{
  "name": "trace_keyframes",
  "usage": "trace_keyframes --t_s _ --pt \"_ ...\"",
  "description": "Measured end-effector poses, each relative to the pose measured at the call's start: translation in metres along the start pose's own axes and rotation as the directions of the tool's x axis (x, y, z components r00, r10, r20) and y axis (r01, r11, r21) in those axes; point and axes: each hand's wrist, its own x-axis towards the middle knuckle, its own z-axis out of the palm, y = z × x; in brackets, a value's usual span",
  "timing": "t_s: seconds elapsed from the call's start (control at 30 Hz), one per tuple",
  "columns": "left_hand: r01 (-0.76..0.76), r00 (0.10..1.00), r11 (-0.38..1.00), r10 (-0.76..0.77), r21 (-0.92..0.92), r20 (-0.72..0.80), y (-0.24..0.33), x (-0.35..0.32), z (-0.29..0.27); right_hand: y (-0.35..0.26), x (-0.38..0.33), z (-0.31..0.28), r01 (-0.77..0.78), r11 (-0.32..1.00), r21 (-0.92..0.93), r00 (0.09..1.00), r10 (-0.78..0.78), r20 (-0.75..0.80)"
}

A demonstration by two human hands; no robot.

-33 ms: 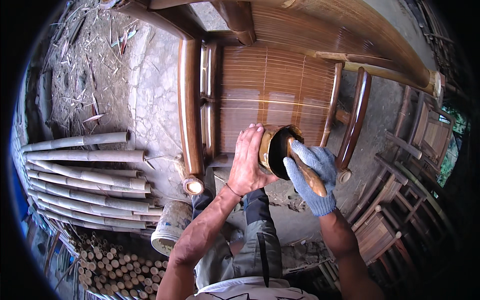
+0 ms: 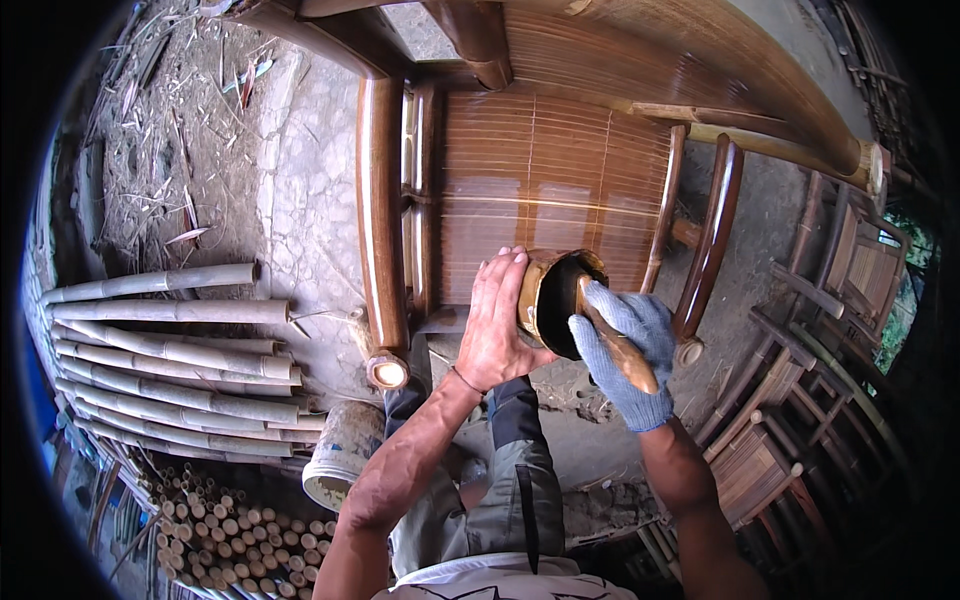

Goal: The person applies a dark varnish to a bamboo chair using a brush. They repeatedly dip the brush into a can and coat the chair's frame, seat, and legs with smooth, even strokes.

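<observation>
My bare left hand (image 2: 495, 325) is wrapped round the side of a brown-stained can (image 2: 538, 290), which is tilted with its dark mouth toward the right. My right hand (image 2: 630, 345), in a grey-blue knitted glove, grips the wooden handle of a brush (image 2: 622, 350). The brush's far end reaches into the can's mouth, so its bristles are hidden. Just beyond the can lies the slatted seat of a glossy brown bamboo chair (image 2: 560, 170), between two shiny armrests.
Cut bamboo poles (image 2: 180, 370) lie side by side at the left, above a stack of bamboo ends (image 2: 240, 545). A stained white bucket (image 2: 345, 455) stands by my left leg. More bamboo furniture (image 2: 770, 455) is at the right. Wood scraps litter the ground at upper left.
The brush handle and my gloved right hand have shifted very slightly to the right. My left hand and the can stay in place.
</observation>
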Motion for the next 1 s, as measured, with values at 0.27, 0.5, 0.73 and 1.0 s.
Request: trace_keyframes --t_s 0.27,0.5,0.73,1.0 --pt "0.006 0.999 1.000 -0.008 -0.031 -0.042 0.005 -0.013 -0.027 0.035 -0.048 -0.023 -0.409 0.135 0.903 0.687 0.697 0.207" --pt "0.135 0.980 0.920 -0.179 -0.369 -0.088 0.000 -0.062 -0.093 0.091 -0.001 0.086 -0.316 -0.193 0.929 0.679 0.638 0.364" --pt "0.368 0.886 0.920 -0.390 -0.133 -0.249 -0.021 -0.127 -0.168 0.067 0.056 0.262 -0.310 0.523 0.794 0.830 0.555 -0.042" --pt "0.472 0.749 0.881 -0.374 0.044 -0.547 -0.028 -0.109 -0.208 0.184 0.003 0.130 -0.514 0.268 0.815 0.550 0.832 0.073"
